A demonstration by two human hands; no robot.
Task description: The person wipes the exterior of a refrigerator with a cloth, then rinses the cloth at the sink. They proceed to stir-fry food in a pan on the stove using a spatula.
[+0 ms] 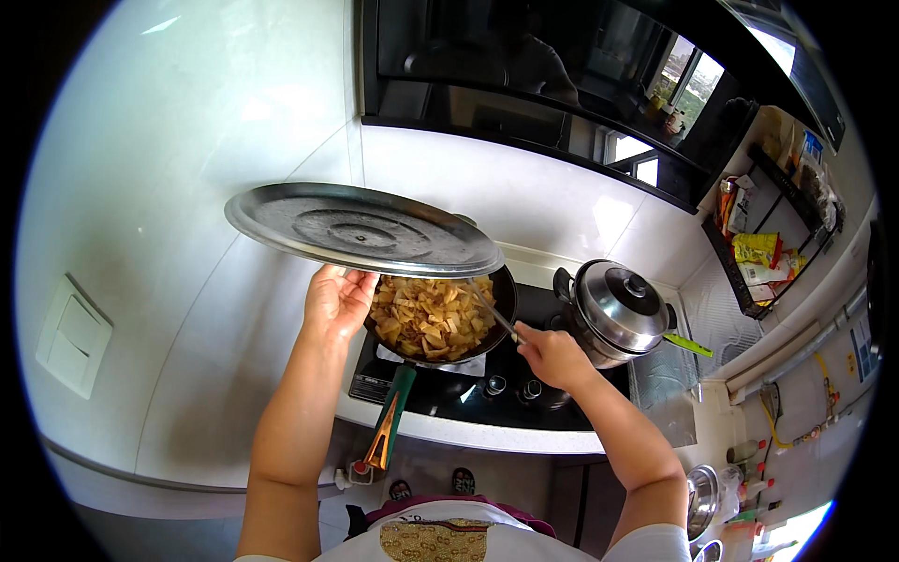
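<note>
Steel lid [363,229] held above a frying pan [440,323] of pale food pieces on the black stove [468,389].
Head view: left hand [337,300] fingers grip the lid from beneath; right hand [552,356] fingers closed around a utensil [492,312] reaching into the pan, beside a lidded steel pot [618,309].

A glossy white tiled wall [187,140] fills the view from nine to twelve o'clock, catching soft bright reflections. On it at nine o'clock sits a white square switch plate [73,332]. At twelve to one o'clock hangs a black glass-fronted range hood [524,75], its shiny face mirroring a bright window [688,80]. Below it a white backsplash [524,201] runs down to the white-edged desk [468,436] that carries a black glass cooktop [449,389]. At two to three o'clock a black wire wall rack [758,234] holds colourful packets. A grey pipe [805,347] crosses the wall at three o'clock. Daylight glows at five o'clock.
</note>
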